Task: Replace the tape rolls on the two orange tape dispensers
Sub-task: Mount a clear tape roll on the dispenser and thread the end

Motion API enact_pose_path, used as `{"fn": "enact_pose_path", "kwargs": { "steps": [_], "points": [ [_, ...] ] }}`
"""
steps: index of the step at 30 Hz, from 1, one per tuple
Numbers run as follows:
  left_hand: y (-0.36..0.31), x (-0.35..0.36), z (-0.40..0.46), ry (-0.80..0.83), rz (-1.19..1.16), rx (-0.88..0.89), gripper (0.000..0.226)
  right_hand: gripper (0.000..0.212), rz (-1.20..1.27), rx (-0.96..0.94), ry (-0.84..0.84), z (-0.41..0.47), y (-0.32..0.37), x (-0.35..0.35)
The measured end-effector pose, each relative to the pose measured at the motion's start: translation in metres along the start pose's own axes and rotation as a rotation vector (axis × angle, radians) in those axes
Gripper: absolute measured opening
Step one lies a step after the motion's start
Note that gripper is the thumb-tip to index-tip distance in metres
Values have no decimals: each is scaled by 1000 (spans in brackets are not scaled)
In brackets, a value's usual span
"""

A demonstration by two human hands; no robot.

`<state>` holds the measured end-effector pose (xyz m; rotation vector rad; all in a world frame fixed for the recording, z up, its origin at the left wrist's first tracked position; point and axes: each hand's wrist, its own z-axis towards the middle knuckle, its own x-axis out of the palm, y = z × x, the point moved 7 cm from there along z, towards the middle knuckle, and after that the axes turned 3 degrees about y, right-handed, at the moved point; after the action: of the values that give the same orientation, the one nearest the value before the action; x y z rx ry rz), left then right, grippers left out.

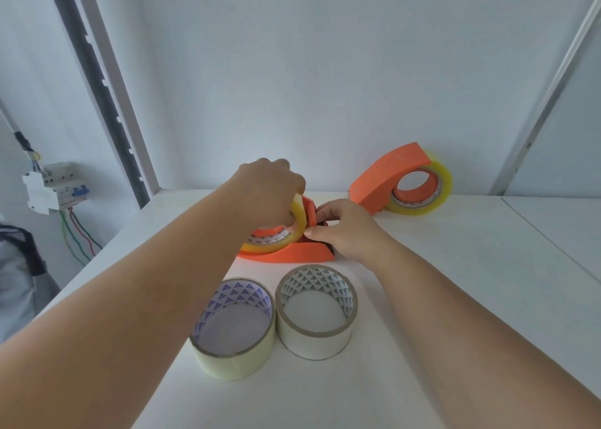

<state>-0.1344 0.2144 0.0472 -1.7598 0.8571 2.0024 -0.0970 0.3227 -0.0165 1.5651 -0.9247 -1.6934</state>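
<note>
On the white surface (455, 266), the left hand (266, 194) grips the yellowish tape roll (294, 230) in the near orange plastic dispenser (292, 254); the right hand (348, 230) pinches its front. Two pale spare rolls (234, 360) (315, 344) lie nearer; a second loaded orange dispenser (387, 175) stands far right.

Two orange dispensers: one near (292, 253), one far (383, 181). Four tape rolls: two yellowish, one mounted in each dispenser (294, 230) (437, 188); two loose, pale (232, 357) and white (317, 337). Two hands: left (270, 194), right (348, 230). One breaker box (48, 188).
</note>
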Motion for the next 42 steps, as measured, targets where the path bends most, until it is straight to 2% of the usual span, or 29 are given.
{"fn": "enact_pose_path", "kwargs": {
  "steps": [1, 4, 6, 16, 25, 42],
  "points": [
    [0, 0, 0, 1, -4, 3, 58, 5, -22, -2, -4, 0, 1, 2],
    [2, 1, 0, 11, -32, 6, 58, 23, -114, -45, -40, 6, 3, 10],
    [6, 2, -1, 15, -65, -5, 58, 27, -179, -65, -86, 9, 4, 12],
    [15, 5, -1, 6, -104, -33, 58, 9, -194, -110, -219, 3, 7, 4],
    [20, 6, -4, 1, -136, -31, 58, 13, -185, -143, -250, 1, 8, 6],
    [11, 1, -4, -37, -59, 34, 54, 14, -185, -165, -13, 16, 4, 2]
  ]
}}
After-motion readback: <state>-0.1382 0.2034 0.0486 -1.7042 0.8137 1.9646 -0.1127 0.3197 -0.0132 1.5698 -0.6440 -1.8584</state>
